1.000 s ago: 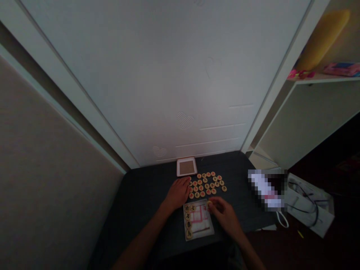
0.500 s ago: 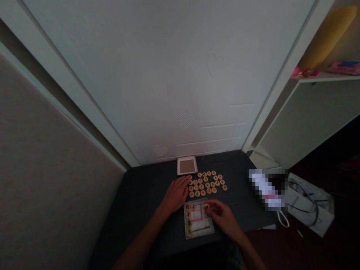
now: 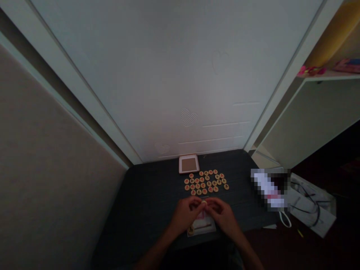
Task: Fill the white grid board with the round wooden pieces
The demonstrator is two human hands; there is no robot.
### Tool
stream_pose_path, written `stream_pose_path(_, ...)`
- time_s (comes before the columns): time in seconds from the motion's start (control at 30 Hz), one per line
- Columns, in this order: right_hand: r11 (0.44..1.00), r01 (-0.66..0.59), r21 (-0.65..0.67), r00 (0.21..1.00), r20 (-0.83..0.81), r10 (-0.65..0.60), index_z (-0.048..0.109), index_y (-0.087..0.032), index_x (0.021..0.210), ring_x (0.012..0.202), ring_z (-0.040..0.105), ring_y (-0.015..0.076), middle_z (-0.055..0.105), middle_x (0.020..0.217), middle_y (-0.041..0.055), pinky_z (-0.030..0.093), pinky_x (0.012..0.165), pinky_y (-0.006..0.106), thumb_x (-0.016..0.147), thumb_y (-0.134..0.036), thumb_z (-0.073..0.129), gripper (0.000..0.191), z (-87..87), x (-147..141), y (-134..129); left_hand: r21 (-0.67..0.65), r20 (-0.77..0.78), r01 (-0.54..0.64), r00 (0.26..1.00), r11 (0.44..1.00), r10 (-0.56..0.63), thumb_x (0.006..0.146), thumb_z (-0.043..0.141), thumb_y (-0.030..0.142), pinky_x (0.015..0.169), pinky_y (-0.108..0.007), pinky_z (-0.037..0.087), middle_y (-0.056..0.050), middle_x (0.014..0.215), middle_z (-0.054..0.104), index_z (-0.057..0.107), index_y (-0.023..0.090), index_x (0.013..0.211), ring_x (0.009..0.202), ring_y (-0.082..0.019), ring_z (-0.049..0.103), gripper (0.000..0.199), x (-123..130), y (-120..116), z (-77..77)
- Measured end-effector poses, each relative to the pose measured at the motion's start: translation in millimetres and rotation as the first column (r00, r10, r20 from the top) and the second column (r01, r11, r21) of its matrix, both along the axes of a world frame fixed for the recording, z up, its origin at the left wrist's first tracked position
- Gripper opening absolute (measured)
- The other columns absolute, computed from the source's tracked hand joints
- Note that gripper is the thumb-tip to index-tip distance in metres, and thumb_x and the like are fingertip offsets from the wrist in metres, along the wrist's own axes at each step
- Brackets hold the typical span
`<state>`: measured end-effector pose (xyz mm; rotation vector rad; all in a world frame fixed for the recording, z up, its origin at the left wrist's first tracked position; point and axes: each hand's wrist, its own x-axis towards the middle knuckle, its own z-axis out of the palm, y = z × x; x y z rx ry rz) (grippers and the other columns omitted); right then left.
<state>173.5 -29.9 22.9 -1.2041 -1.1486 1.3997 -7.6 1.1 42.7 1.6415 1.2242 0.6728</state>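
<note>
Over the near part of the dark tabletop (image 3: 152, 195), both hands now meet at one round wooden piece (image 3: 204, 202). Half a second ago the left hand (image 3: 184, 214) was beside the loose pieces and the right hand (image 3: 223, 213) held the round wooden piece alone above the tray (image 3: 210, 230). The left hand has since come across, so the piece is now handled from both sides, which probably gives a steadier grip and finer control of how it is turned.

The fingers of each hand are drawn together at the tips, thumb curled towards forefinger, and appear clamped on opposite edges of the piece. Its marked face cannot be made out, and the tips are too small to show exactly how each one touches.

Beneath the hands, the tray is partly hidden. A dark-marked piece (image 3: 191, 229) lies in its near left corner, and a thin stick (image 3: 203, 227) lies beside that, near pink lines. Beyond the hands, the loose pieces (image 3: 209, 183) lie flat in uneven rows, some marked red and some dark. Behind them is a white-edged frame (image 3: 189, 164), close to the white panel (image 3: 157, 82).
</note>
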Motion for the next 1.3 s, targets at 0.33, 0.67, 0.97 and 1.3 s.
stream_pose_path(0.33,0.992,0.002,0.126,0.991,0.130,-0.019,0.073,-0.024,0.111,0.094,0.070,0.0240,0.073,0.105,0.0078,0.055,0.089,0.036,0.084,-0.054,0.070,0.041,0.2,-0.1,-5.0,-0.094,0.136,0.006,0.991,0.996,0.007,0.088,0.064,0.038,0.074,-0.029,0.055,-0.005,0.093,0.078,0.068,0.018,0.110,0.083,-0.020,0.072,0.030,-0.1,-1.8,-7.6)
stream_pose_path(0.67,0.999,-0.029,0.035,0.997,0.079,0.026,0.071,-0.024,0.113,0.103,0.070,0.0275,0.076,0.108,0.0079,0.053,0.093,0.039,0.086,-0.056,0.067,0.042,4.1,0.4,-3.5,-0.080,0.145,0.033,0.989,0.996,-0.021,0.089,0.064,0.040,0.074,-0.029,0.054,-0.004,0.089,0.076,0.064,0.021,0.116,0.080,-0.019,0.071,0.033,-2.1,-6.3,0.2)
stream_pose_path(0.97,1.000,0.003,0.022,0.999,0.053,-0.004,0.072,-0.022,0.109,0.094,0.072,0.0270,0.077,0.097,0.0079,0.056,0.085,0.037,0.082,-0.061,0.068,0.047,0.6,-0.4,-1.9,-0.018,0.041,0.051,0.998,0.999,-0.050,0.091,0.062,0.039,0.069,-0.027,0.052,-0.003,0.089,0.076,0.066,0.022,0.118,0.077,-0.018,0.070,0.033,-1.4,-6.0,6.8)
stream_pose_path(1.3,0.999,0.054,-0.001,0.990,0.130,-0.054,0.075,-0.021,0.091,0.081,0.073,0.0265,0.077,0.082,0.0067,0.057,0.076,0.035,0.077,-0.066,0.071,0.047,-5.2,1.7,-2.0,0.115,-0.093,0.114,0.990,0.987,-0.104,0.091,0.061,0.037,0.085,-0.031,0.053,-0.005,0.105,0.076,0.069,0.026,0.120,0.093,-0.021,0.069,0.031,-3.4,-12.1,3.7)
